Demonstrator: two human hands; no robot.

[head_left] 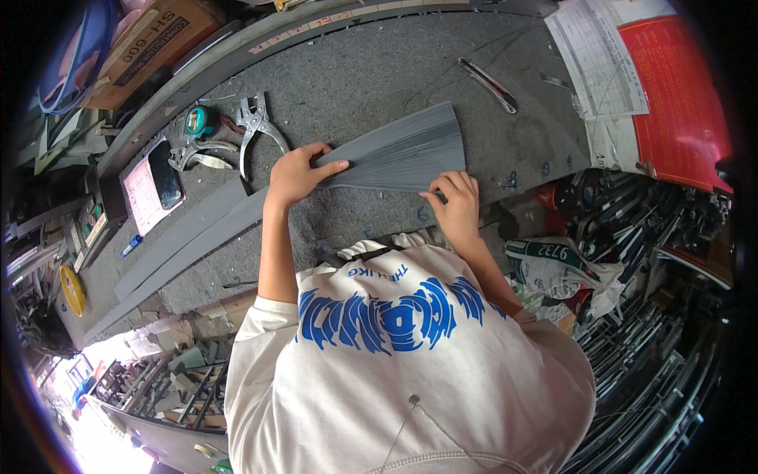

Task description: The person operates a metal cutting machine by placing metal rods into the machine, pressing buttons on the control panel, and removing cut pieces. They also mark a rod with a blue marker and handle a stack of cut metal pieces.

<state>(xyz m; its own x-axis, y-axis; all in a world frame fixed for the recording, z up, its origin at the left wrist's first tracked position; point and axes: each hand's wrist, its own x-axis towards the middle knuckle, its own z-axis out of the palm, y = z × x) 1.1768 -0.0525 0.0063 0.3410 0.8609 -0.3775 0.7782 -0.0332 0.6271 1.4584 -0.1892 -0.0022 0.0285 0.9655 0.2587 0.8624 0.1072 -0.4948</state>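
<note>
Two hands work on one fanned bundle of thin grey strips [403, 154] that lies flat on the grey tabletop [371, 71]. The bundle is narrow at its left end and spreads wide toward the right. The left hand [298, 174] rests on the narrow end, thumb and fingers loosely curled and pinching the strips there. The right hand [455, 204] sits at the lower edge of the wide end, fingers bent and pressing down on the strips; whether it grips any of them cannot be told.

Two long grey flat strips [185, 237] lie side by side to the left of the bundle, running down toward the tabletop's near left edge. Beyond the left hand lie one pair of pliers [257, 122], one teal tape measure [199, 121] and a further metal hand tool [197, 154]. One phone [166, 174] lies on a pink notepad [142, 197], and a small blue pen [131, 246] lies just below that. One knife-like tool [489, 85] lies well apart, toward the far right.

A cardboard box [150, 43] stands at the far left; its contents do not show. At the right a white sack [553, 268] sits among racks of metal bars [655, 355]. A printed sheet [596, 59] lies beside a red panel [683, 95].
</note>
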